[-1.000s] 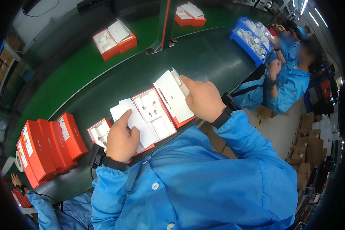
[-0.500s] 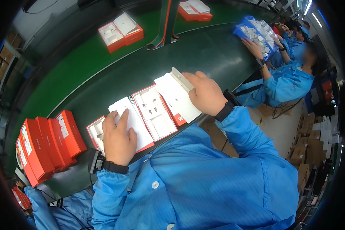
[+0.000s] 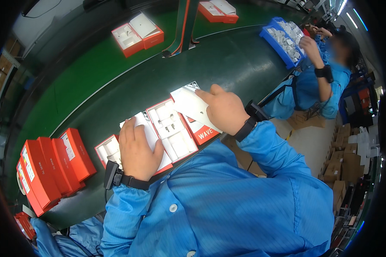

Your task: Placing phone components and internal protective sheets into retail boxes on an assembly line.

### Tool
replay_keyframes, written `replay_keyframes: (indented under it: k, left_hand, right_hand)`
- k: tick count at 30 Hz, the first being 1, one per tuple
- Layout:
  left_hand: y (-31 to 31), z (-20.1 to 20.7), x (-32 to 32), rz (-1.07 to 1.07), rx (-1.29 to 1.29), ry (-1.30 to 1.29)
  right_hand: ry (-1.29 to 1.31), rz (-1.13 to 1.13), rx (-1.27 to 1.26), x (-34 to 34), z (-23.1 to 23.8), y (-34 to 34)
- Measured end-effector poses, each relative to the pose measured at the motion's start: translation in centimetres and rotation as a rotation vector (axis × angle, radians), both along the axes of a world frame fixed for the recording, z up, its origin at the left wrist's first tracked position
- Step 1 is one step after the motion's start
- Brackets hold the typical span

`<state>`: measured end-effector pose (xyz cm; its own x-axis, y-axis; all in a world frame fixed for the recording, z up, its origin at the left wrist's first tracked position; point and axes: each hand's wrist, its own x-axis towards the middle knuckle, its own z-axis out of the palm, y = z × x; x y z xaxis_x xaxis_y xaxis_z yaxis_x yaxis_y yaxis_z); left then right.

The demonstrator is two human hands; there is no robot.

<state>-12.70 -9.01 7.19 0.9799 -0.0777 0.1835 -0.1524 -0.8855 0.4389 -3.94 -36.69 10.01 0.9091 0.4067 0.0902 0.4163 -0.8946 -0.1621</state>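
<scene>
Open red boxes with white inner trays lie side by side on the dark green bench. My left hand [image 3: 139, 147] rests flat, fingers stretched, over a white card insert [image 3: 149, 130] on a red box part. Between my hands sits an open white tray [image 3: 171, 128] with moulded hollows and small cut-outs. My right hand [image 3: 227, 109] has its index finger extended along another white card insert [image 3: 188, 101], the other fingers curled at its edge. That insert lies askew over a red box lid [image 3: 206, 133]. Part of another white tray [image 3: 108, 150] shows left of my left hand.
Several closed red boxes [image 3: 51, 171] stand in a row at the left. On the green surface beyond are open red boxes [image 3: 153, 39], near an upright post [image 3: 182, 32]. A blue bin [image 3: 283, 51] of small white pieces stands at far right, beside a co-worker [image 3: 326, 77] in blue.
My right hand has lowered the white insert's raised flap onto the red lid, uncovering more red. My left hand has shifted slightly right. The co-worker's hands have left the blue bin.
</scene>
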Motion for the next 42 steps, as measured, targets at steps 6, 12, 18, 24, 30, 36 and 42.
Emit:
replay_keyframes:
  k: [6, 12, 18, 24, 30, 36, 42]
  left_hand:
    - [-0.2, -0.4, 0.0, 0.002, 0.079, -0.05]
    - [0.4, 0.1, 0.3, 0.004, 0.119, -0.032]
    - [1.1, 0.3, 0.8, -0.034, 0.152, -0.065]
    - [2.1, -0.7, 2.5, -0.088, 0.125, -0.142]
    - [2.8, -0.8, 2.9, -0.145, -0.012, -0.03]
    - [3.3, -0.1, 2.3, -0.081, 0.144, 0.019]
    - [4.2, -0.6, 2.2, -0.057, 0.116, 0.007]
  right_hand:
    - [0.001, 0.111, -0.136, -1.7, -1.2, 0.9]
    - [0.064, 0.141, -0.126, -2.0, 0.1, 1.4]
    - [-0.055, 0.148, 0.068, -2.5, -1.8, 0.9]
    - [0.288, -0.116, 0.056, -2.7, 1.0, 2.9]
    - [0.064, -0.143, 0.309, -3.3, -3.3, 3.2]
    - [0.21, -0.141, 0.253, -3.4, -2.3, 3.6]
    - [0.196, -0.114, 0.009, -4.5, -2.3, 4.4]
